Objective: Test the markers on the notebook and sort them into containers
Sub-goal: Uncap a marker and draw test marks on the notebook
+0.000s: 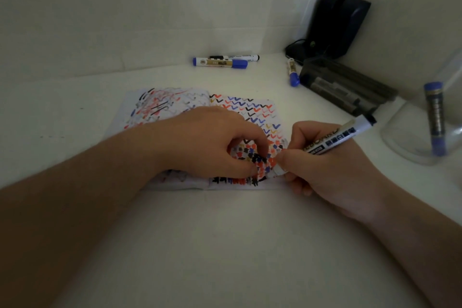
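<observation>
An open notebook (250, 107) covered in red, blue and black test marks lies on the white table. My left hand (212, 142) rests on its pages with curled fingers, holding the paper down. My right hand (322, 170) grips a white marker (342, 136) with a black end, its tip down at the notebook's lower right corner. A blue-capped marker (220, 62) and a black-capped marker (240, 57) lie by the back wall. Another blue marker (293, 72) lies beside a dark transparent box (347, 85). A clear jar (430, 120) at the right holds one blue marker (435, 117).
A black device (337, 25) with a cable stands in the back right corner against the wall. White walls close in the table at the back and the right. The dark box holds several markers.
</observation>
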The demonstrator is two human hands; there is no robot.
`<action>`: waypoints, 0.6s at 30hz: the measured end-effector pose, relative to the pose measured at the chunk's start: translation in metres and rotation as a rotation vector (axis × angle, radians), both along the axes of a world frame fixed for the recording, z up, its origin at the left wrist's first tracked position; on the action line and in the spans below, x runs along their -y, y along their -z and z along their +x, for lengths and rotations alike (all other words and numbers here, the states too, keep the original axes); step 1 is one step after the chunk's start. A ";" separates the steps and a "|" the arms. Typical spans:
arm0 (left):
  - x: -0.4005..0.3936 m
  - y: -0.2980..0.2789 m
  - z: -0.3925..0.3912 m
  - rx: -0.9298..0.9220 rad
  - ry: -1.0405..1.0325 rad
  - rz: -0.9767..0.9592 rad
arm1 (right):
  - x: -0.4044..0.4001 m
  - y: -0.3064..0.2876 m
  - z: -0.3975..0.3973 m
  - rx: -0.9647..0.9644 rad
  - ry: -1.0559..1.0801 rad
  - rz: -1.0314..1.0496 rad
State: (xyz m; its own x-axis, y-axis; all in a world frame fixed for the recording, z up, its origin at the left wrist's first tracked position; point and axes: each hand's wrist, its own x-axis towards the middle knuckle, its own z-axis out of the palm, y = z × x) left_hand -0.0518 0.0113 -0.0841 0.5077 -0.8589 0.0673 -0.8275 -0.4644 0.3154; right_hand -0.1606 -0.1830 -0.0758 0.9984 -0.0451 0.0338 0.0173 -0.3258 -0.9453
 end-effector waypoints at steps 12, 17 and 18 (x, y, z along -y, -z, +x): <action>0.000 -0.001 -0.001 0.014 -0.007 0.005 | 0.000 0.001 0.000 0.021 -0.002 -0.021; 0.000 -0.003 -0.003 0.012 -0.007 0.012 | 0.001 0.000 -0.001 0.009 -0.031 -0.064; 0.000 -0.003 -0.003 0.010 -0.009 0.011 | 0.001 0.001 0.000 0.008 -0.024 -0.054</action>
